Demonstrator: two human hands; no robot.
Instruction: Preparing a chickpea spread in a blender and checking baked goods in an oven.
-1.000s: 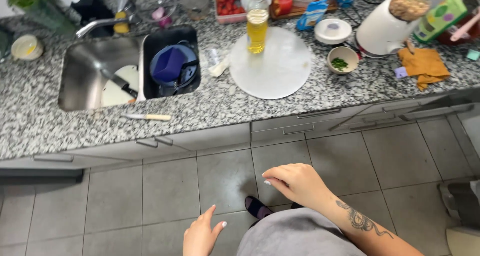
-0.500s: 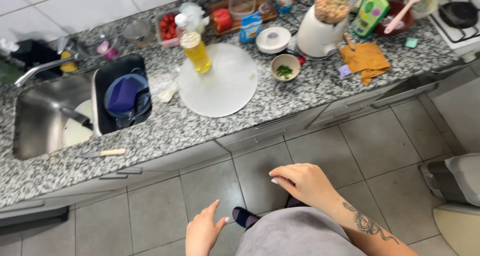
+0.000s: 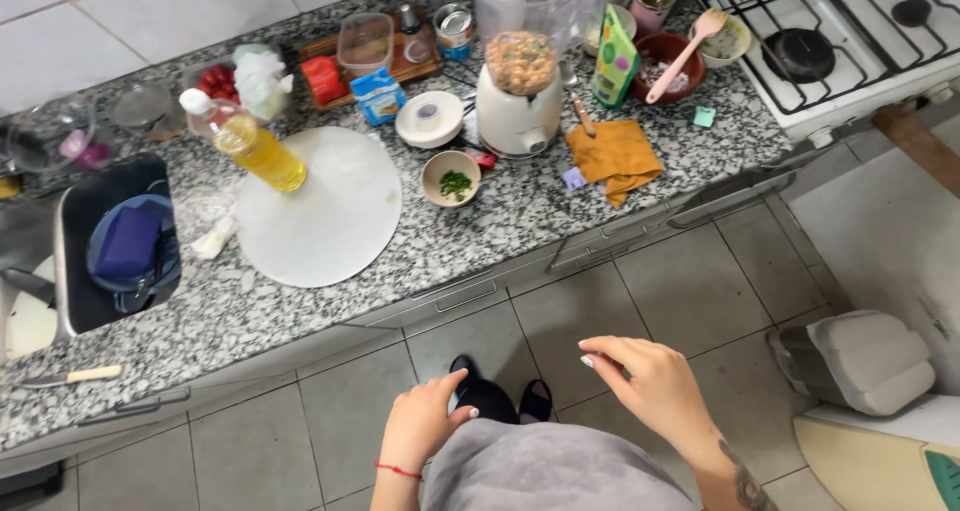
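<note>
Along the bottom edge of the frame, both hands hang in the air over the grey tiled floor (image 3: 690, 291), holding nothing. The left hand (image 3: 420, 426), with a red thread at its wrist, is loosely open beside a grey garment (image 3: 545, 471), its fingers pointing up toward the counter. The right hand (image 3: 650, 381) sits just right of centre, relaxed and empty, fingers curled slightly leftward, a tattoo showing on the forearm. Between the hands, dark shoes (image 3: 490, 396) stand on the tiles. At the lower right a pale bin lid (image 3: 860, 356) rests on the floor. Farther up, a speckled granite counter (image 3: 300, 301) runs across the frame, well apart from both hands. At its lower left edge lies a knife with a pale handle (image 3: 70, 376). Above that, at the left, a dark basin (image 3: 95, 241) holds blue dishes. A round white board (image 3: 330, 216) lies in the middle of the counter with a bottle of yellow oil (image 3: 250, 141) standing on its upper left rim. Right of the board sits a small bowl of chopped greens (image 3: 452, 176), then a white blender (image 3: 518, 81) with a filled jug, and an orange cloth (image 3: 615, 156) beside it. At the upper right corner is a white gas stove (image 3: 860, 41).
</note>
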